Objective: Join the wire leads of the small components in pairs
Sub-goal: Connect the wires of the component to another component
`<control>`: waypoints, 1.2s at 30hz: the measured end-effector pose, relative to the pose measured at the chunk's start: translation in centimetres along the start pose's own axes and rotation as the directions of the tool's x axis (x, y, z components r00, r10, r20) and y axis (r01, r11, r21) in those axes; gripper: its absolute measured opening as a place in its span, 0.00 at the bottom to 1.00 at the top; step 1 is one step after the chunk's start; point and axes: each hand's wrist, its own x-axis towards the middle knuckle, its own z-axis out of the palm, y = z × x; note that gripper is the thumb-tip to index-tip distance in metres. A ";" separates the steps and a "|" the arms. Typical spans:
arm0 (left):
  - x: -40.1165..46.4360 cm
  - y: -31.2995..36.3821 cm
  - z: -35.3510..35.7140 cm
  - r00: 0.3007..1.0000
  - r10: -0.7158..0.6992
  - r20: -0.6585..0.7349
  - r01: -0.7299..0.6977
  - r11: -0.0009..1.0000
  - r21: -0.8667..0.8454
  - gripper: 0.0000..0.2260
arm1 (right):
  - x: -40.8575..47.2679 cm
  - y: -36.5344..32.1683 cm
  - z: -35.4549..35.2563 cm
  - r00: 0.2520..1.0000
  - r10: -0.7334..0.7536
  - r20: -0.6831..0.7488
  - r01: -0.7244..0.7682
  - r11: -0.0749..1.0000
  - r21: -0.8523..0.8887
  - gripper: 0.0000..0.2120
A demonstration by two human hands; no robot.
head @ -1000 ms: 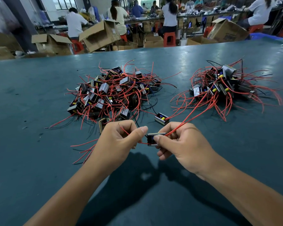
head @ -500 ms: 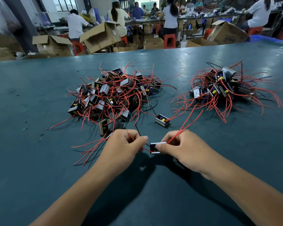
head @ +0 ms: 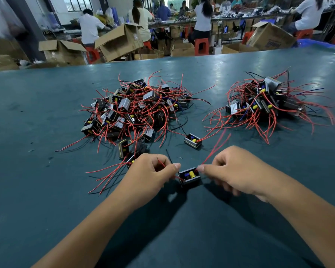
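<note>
A small black component (head: 189,176) with a yellow and a blue part sits between my hands, low over the table. My left hand (head: 151,171) pinches its short red leads on the left side. My right hand (head: 232,171) pinches the pair of long red leads (head: 217,147) on the right side; they run up and away to the right. A large pile of components with red wires (head: 135,111) lies beyond my left hand. A smaller pile (head: 267,105) lies at the far right. One loose component (head: 193,141) rests between the piles.
The teal table (head: 46,190) stretches wide around the piles. Two more loose components (head: 124,148) lie just beyond my left hand. Behind the table's far edge are cardboard boxes (head: 120,41), red stools and several seated people at a bench.
Both hands came down toward the table with the component. The component turned, so its yellow part now faces up. My right hand slid onto the long leads.
</note>
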 end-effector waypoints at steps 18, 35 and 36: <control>0.2 0.1 -1.4 0.999 0.044 -0.015 -0.044 0.998 -0.053 0.10 | 0.6 -0.7 2.6 0.816 -0.577 0.045 0.548 0.746 -0.378 0.21; 0.5 0.0 -2.0 0.989 0.067 -0.131 -0.088 0.983 -0.164 0.07 | 0.0 -0.3 1.8 0.798 -0.595 -0.099 0.540 0.778 -0.320 0.24; 0.5 0.1 -1.9 0.995 0.048 -0.092 -0.071 0.962 -0.262 0.05 | -0.2 -0.5 1.9 0.760 -0.621 -0.190 0.567 0.778 -0.271 0.23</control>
